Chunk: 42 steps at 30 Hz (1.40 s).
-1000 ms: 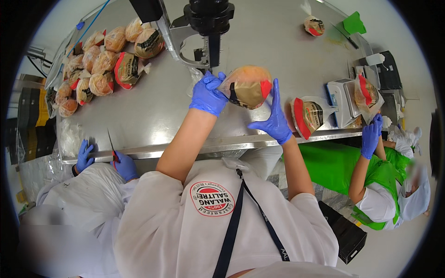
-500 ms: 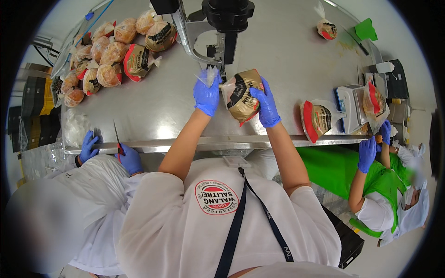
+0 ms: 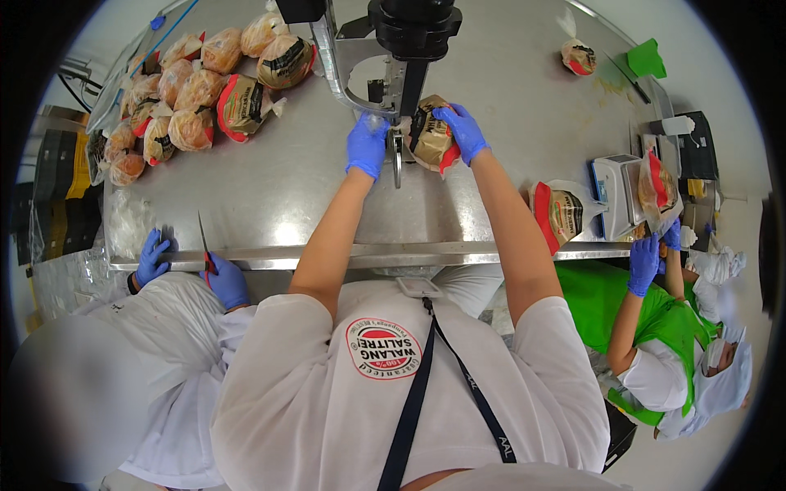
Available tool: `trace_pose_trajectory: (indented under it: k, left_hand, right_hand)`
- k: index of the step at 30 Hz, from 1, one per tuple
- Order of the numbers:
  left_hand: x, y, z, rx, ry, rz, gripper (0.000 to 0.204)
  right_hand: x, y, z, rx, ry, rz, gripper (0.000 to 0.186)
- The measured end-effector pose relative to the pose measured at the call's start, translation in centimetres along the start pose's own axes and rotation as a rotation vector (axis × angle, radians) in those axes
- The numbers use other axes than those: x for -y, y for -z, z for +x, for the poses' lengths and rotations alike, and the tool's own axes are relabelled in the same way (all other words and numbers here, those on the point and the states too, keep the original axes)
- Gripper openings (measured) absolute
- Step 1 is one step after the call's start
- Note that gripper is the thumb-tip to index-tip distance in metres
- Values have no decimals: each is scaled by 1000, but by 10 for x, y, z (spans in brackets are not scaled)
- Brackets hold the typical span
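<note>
In blue gloves, both my hands are at a black and metal bag-closing machine (image 3: 409, 49) that rises over the steel table. My right hand (image 3: 463, 132) grips the right side of a bagged round ham-like product (image 3: 427, 137) in a gold, black and red wrapper. My left hand (image 3: 366, 149) is closed around the gathered clear plastic neck of the same bag, on the left of the machine's upright part. That part stands between my left hand and the bag's body. It hides some of the neck.
Several bagged products (image 3: 196, 90) are piled at the left. Another bag (image 3: 558, 214) lies right of me, beside a scale (image 3: 618, 195). A co-worker at left holds red-handled scissors (image 3: 209, 258); a co-worker in green stands right. A knife (image 3: 629, 79) lies far right.
My hands have moved away from me with the bag, bringing its neck to the machine. The bag now sits right against the machine's upright part.
</note>
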<state>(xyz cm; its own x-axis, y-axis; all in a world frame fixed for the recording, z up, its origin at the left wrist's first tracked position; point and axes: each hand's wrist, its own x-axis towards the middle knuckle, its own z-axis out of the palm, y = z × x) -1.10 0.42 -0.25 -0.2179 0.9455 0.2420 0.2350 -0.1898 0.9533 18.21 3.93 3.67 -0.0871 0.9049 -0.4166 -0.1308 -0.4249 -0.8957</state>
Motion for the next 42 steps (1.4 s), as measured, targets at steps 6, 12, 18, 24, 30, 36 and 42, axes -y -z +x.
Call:
trace_pose_trajectory:
  k: [6, 12, 18, 24, 30, 36, 42]
  left_hand:
    - [0, 6, -9, 67, 303, 27, 14]
    - [-1, 0, 1, -17, 397, -224, 13]
    - [-6, 2, 2, -11, 605, -475, 12]
    - [-82, 14, -34, 142, 120, -340, 15]
    - [-160, 59, -37, 371, 88, -484, 17]
    - [-170, 132, -21, 26, 16, -289, 17]
    - [-87, 221, -14, -358, -144, 325, 16]
  right_hand:
    - [-36, 11, 8, 101, -182, 214, 55]
    - [-21, 6, 5, 5, 56, 1, 61]
    - [19, 11, 7, 109, 9, -25, 61]
    - [22, 28, -33, 410, -281, 193, 43]
    - [1, 14, -111, 327, -108, 477, 45]
    - [-23, 113, -131, -728, 514, -880, 44]
    - [-51, 242, -199, -1731, 345, -1550, 67]
